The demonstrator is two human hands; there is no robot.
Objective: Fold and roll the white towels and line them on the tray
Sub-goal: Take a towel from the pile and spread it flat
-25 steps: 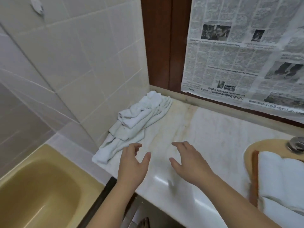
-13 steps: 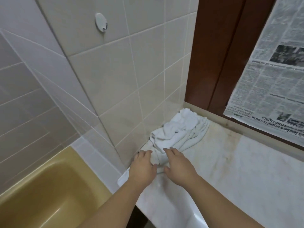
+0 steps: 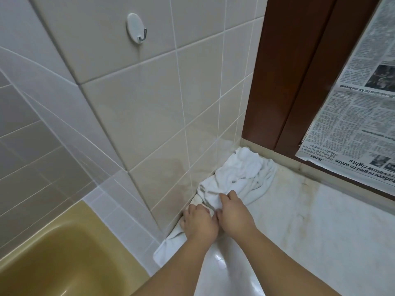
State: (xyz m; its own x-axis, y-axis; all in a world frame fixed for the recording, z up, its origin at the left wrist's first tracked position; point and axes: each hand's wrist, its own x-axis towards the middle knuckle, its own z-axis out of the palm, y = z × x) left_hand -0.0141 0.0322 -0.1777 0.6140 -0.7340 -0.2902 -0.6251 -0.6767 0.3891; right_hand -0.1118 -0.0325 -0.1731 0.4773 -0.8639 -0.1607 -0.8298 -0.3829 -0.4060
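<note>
A crumpled heap of white towels lies on the marble counter, pushed into the corner against the tiled wall. My left hand grips the near part of the heap, fingers curled into the cloth. My right hand sits right beside it and pinches a fold of towel a little farther in. One towel end hangs over the counter's left edge below my left wrist. The tray is out of view.
A yellow bathtub lies below the counter on the left. The tiled wall carries a white hook. A brown wooden frame and a taped newspaper stand behind the counter.
Both hands have reached forward from the open counter onto the towel heap and closed on it. The view has swung left, and the tray with its towels has gone out of sight.
</note>
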